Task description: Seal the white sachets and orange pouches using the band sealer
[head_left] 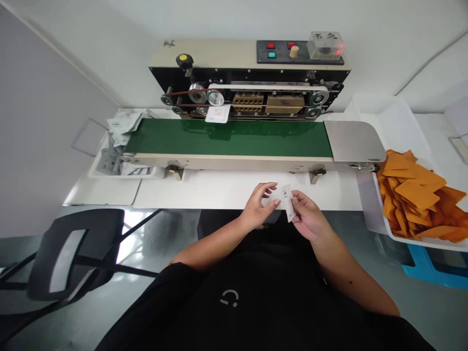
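Note:
A small white sachet (287, 201) with a printed barcode is held up between my hands, just in front of the white table edge. My left hand (258, 205) pinches its left side with the fingers curled. My right hand (306, 215) grips its lower right side between thumb and fingers. Beyond them lies a green conveyor belt (228, 138) on a band sealing machine (248, 80). Another white sachet (218, 113) rests at the belt's far edge, against the machine's belts and heater blocks. Neither hand touches the machine.
A white bin (380, 209) of orange flat pieces stands at the right on a blue stand (424, 268). Grey-white packets lie in a tray (109, 168) at the belt's left end. A black chair (73, 253) stands at the lower left.

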`<state>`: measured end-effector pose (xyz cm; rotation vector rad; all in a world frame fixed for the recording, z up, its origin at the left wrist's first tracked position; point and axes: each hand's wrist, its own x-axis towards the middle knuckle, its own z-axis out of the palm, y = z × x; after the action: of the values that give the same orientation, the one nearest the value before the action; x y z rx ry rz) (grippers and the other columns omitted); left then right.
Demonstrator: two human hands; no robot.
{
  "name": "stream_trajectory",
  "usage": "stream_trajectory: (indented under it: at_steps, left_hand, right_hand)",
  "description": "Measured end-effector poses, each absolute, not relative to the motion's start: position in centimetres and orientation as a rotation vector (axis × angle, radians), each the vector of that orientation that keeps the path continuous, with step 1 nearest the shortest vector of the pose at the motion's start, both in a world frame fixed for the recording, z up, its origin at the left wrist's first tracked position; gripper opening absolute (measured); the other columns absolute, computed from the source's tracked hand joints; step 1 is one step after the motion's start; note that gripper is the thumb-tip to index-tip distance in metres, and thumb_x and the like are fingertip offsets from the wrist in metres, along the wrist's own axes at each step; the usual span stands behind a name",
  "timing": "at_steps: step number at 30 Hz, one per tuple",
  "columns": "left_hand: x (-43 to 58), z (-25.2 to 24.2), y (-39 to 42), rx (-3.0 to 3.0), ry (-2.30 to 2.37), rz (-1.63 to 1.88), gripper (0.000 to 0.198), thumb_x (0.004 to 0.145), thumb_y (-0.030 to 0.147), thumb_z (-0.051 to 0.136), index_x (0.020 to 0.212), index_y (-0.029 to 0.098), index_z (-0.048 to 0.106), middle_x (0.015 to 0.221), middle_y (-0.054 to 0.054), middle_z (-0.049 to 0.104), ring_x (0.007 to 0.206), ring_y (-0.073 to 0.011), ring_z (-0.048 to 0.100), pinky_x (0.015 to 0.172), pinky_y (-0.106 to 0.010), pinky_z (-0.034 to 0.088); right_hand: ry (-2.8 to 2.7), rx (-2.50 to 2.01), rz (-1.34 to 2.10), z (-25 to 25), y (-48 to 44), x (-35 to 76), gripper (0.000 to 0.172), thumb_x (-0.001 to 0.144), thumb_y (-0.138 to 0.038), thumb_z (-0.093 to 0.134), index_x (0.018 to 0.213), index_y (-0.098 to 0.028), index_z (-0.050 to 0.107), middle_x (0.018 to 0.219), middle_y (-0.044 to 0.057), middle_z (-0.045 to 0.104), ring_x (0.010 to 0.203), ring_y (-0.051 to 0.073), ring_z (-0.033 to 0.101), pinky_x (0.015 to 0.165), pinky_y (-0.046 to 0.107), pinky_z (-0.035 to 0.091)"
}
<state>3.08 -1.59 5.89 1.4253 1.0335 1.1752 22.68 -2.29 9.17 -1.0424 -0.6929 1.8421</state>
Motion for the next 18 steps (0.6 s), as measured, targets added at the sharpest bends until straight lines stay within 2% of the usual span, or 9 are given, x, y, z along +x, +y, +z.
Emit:
stream_trajectory:
  at_steps: [4, 9, 14, 18]
  left_hand:
    - [2.0, 4.5, -1.2, 1.401, 1.061, 1.208, 0.042, 0.102, 0.045, 0.069, 0.137, 0.024, 0.063, 0.128, -0.013, 0.063, 0.111, -0.0236, 0.062, 0.1, -0.041, 0.053]
    - [0.9, 3.2, -0.1, 1.554, 1.153, 1.236, 0.034, 0.103, 0.044, 0.067, 0.129, 0.023, 0.066, 0.124, -0.013, 0.065, 0.109, -0.0245, 0.063, 0.099, -0.042, 0.054]
    - [0.5, 1.9, 0.8, 1.687, 1.173, 1.239, 0.028, 0.103, 0.039, 0.065, 0.125, 0.022, 0.068, 0.121, -0.014, 0.067, 0.107, -0.0252, 0.065, 0.095, -0.042, 0.056]
    - [0.5, 1.5, 0.8, 1.761, 1.144, 1.228, 0.027, 0.103, 0.035, 0.065, 0.127, 0.022, 0.069, 0.121, -0.015, 0.068, 0.111, -0.0271, 0.066, 0.097, -0.045, 0.057]
  right_hand:
    - [-0.749, -1.12, 1.665, 12.5, 0.3, 25.4, 0.041, 0.079, -0.044, 0.095, 0.1, -0.024, 0.066, 0.072, -0.003, 0.062, 0.051, 0.007, 0.042, 0.045, 0.019, 0.033]
    - [-0.904, -1.245, 1.385, 17.6, 5.8, 29.7, 0.04, 0.076, -0.03, 0.092, 0.111, -0.027, 0.072, 0.083, 0.0, 0.069, 0.058, 0.009, 0.049, 0.048, 0.021, 0.034]
    - [-0.958, -1.345, 1.251, 21.0, 12.0, 31.7, 0.028, 0.087, -0.012, 0.075, 0.115, -0.018, 0.073, 0.099, 0.008, 0.074, 0.067, 0.01, 0.055, 0.051, 0.022, 0.039]
    - [-0.9, -1.42, 1.182, 21.8, 16.1, 31.5, 0.027, 0.093, 0.004, 0.061, 0.114, -0.011, 0.069, 0.093, 0.009, 0.073, 0.069, 0.008, 0.058, 0.053, 0.019, 0.04]
